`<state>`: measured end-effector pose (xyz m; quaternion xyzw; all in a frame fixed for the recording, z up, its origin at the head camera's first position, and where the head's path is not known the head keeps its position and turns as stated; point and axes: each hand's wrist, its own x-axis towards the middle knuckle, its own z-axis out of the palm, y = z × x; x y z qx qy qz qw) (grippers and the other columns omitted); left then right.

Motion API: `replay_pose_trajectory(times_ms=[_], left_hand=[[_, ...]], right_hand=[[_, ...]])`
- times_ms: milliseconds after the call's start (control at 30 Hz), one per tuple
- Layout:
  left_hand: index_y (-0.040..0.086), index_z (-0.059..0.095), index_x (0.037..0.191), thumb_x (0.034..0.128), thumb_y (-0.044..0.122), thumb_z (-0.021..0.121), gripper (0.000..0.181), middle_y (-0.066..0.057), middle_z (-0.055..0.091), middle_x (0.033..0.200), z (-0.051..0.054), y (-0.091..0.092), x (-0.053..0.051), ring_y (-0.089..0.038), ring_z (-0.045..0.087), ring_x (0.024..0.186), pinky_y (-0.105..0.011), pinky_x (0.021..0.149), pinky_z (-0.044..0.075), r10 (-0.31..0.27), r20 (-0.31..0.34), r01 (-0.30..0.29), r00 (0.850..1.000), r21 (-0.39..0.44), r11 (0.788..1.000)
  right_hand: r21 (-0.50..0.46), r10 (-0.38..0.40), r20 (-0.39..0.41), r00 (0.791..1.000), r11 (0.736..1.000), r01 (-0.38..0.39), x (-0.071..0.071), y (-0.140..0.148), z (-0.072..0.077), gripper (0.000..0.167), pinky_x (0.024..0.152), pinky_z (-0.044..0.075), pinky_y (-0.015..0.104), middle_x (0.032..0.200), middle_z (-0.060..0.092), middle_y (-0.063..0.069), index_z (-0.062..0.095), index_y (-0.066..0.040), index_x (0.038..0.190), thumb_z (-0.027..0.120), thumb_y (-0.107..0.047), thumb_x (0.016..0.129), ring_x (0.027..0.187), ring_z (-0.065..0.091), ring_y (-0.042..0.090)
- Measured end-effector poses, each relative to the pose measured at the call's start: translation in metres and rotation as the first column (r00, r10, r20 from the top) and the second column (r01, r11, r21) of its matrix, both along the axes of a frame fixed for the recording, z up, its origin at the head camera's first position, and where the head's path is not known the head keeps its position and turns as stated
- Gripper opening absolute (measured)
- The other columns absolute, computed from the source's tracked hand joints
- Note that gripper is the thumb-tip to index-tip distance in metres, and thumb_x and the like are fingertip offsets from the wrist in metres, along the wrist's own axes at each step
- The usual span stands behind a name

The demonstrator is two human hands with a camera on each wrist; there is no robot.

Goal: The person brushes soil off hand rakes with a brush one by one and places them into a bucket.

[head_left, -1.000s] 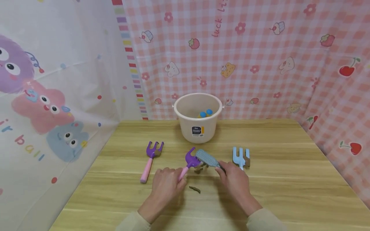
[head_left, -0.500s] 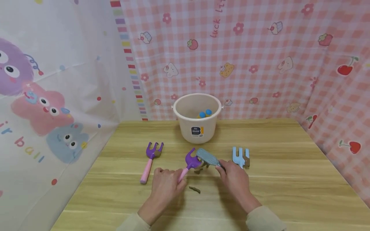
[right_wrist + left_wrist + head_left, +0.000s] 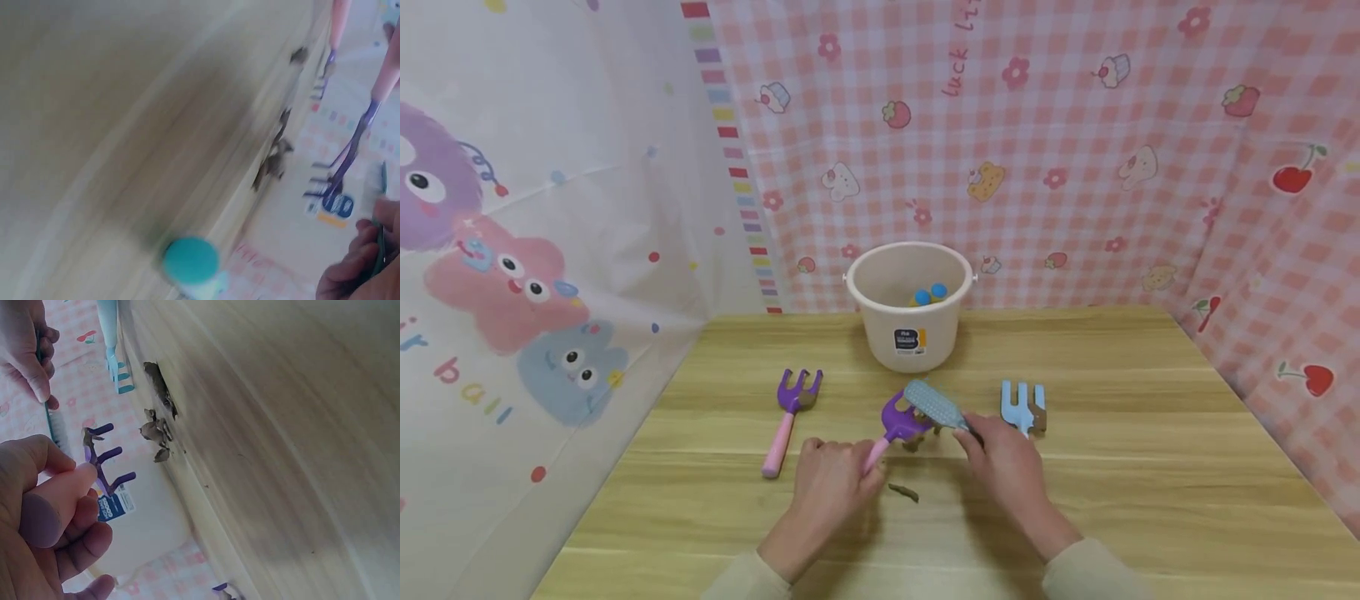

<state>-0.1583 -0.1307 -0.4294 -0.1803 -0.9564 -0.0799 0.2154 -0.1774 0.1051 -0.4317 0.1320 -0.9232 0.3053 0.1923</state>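
My left hand [image 3: 835, 479] grips the pink handle of a small purple toy garden rake [image 3: 898, 423], its head raised above the table. Brown, mud-like stuff clings to its tines [image 3: 110, 454]. In my right hand [image 3: 1011, 471] is a grey-blue brush [image 3: 934, 404], held by its dark handle with the bristles facing down over the rake head. White bristles [image 3: 59, 432] show in the left wrist view; whether they touch the tines I cannot tell. Below the rake, brown clumps [image 3: 155, 432] lie on the table, with a longer brown strip [image 3: 904, 492] nearer me.
A cream bucket [image 3: 910, 337] stands behind the hands, with blue-topped objects [image 3: 922, 297] inside. Another purple rake [image 3: 787, 417] with a pink handle lies at left. At right lies a light-blue rake [image 3: 1019, 410] with brown stuff on it. Patterned cloth hangs behind the table.
The brush has shifted slightly left over the rake's tines, and the rake head has turned a little. Both hands keep their grips. The head view has drifted slightly.
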Motion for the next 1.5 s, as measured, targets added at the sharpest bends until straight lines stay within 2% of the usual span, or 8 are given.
replay_pose_trajectory(times_ms=[133,467,600,700,867,967,1067,1500], left_hand=[[0.021,0.05,0.064,0.0831,0.024,0.065,0.025,0.009,0.039,0.05,0.004,0.0,-0.002,-0.01,0.041,0.047,-0.043,0.069,0.047,0.018,0.011,-0.018,1.0,-0.004,1.0],[0.022,0.045,0.062,0.0837,0.025,0.066,0.03,0.01,0.04,0.05,0.005,-0.001,0.0,-0.01,0.042,0.048,-0.042,0.068,0.046,0.014,0.003,-0.014,1.0,0.011,1.0],[0.022,0.047,0.063,0.0848,0.025,0.066,0.03,0.011,0.039,0.05,0.004,-0.001,0.0,-0.009,0.042,0.048,-0.041,0.067,0.047,-0.005,0.018,0.005,1.0,0.01,1.0],[0.021,0.047,0.062,0.084,0.024,0.065,0.028,0.01,0.038,0.049,0.004,-0.002,-0.002,-0.009,0.039,0.046,-0.037,0.06,0.045,0.006,0.031,-0.007,1.0,0.019,1.0],[0.02,0.054,0.064,0.0837,0.02,0.062,0.021,0.01,0.039,0.05,0.01,-0.002,-0.007,-0.01,0.039,0.046,-0.032,0.052,0.038,0.03,0.133,-0.042,0.991,0.094,0.995],[0.017,0.068,0.076,0.0852,0.021,0.06,0.013,0.01,0.043,0.053,0.013,-0.001,-0.008,-0.009,0.041,0.047,-0.029,0.048,0.037,0.015,0.225,-0.055,0.974,0.172,0.984],[0.015,0.072,0.083,0.0857,0.021,0.059,0.015,0.01,0.044,0.053,0.015,-0.001,-0.007,-0.008,0.041,0.046,-0.026,0.043,0.034,-0.004,0.267,-0.057,0.964,0.22,0.974],[0.019,0.056,0.065,0.0839,0.017,0.06,0.02,0.009,0.039,0.05,0.016,0.001,-0.006,-0.008,0.036,0.044,-0.024,0.041,0.029,-0.003,0.222,-0.048,0.975,0.226,0.973]], right_hand=[[0.01,0.062,0.043,0.997,0.998,-0.062,0.007,-0.007,0.0,0.029,0.053,0.045,0.032,0.081,0.067,0.003,0.073,-0.007,0.116,0.073,-0.022,0.09,0.063,0.055,0.013],[0.025,-0.069,0.033,0.997,0.997,0.068,-0.003,0.011,-0.008,0.025,0.06,0.052,0.049,0.093,0.072,0.01,0.074,-0.008,0.113,0.072,-0.02,0.091,0.081,0.069,0.032],[0.031,-0.08,0.046,0.996,0.996,0.079,-0.004,0.013,-0.006,0.021,0.057,0.05,0.048,0.09,0.072,0.01,0.074,-0.009,0.11,0.071,-0.02,0.092,0.077,0.068,0.03],[0.019,-0.036,0.012,0.999,0.999,0.036,-0.001,0.009,-0.002,0.024,0.059,0.051,0.046,0.088,0.071,0.009,0.073,-0.007,0.112,0.072,-0.018,0.091,0.074,0.066,0.027],[0.057,0.098,-0.019,0.995,0.994,-0.097,0.005,-0.002,0.001,0.029,0.054,0.045,0.032,0.081,0.066,0.002,0.073,-0.006,0.115,0.073,-0.021,0.09,0.063,0.054,0.014],[0.093,0.084,-0.018,0.996,0.992,-0.082,0.006,-0.004,0.0,0.029,0.05,0.04,0.03,0.078,0.063,0.0,0.073,-0.009,0.115,0.074,-0.022,0.089,0.059,0.049,0.012],[0.1,0.046,-0.021,0.999,0.994,-0.044,0.006,-0.005,-0.002,0.03,0.048,0.039,0.03,0.077,0.063,0.0,0.073,-0.01,0.116,0.075,-0.023,0.089,0.058,0.048,0.012],[0.079,0.005,-0.016,1.0,0.997,-0.004,0.001,-0.008,-0.003,0.03,0.05,0.042,0.033,0.075,0.06,0.0,0.073,-0.011,0.117,0.074,-0.022,0.089,0.058,0.048,0.014]])
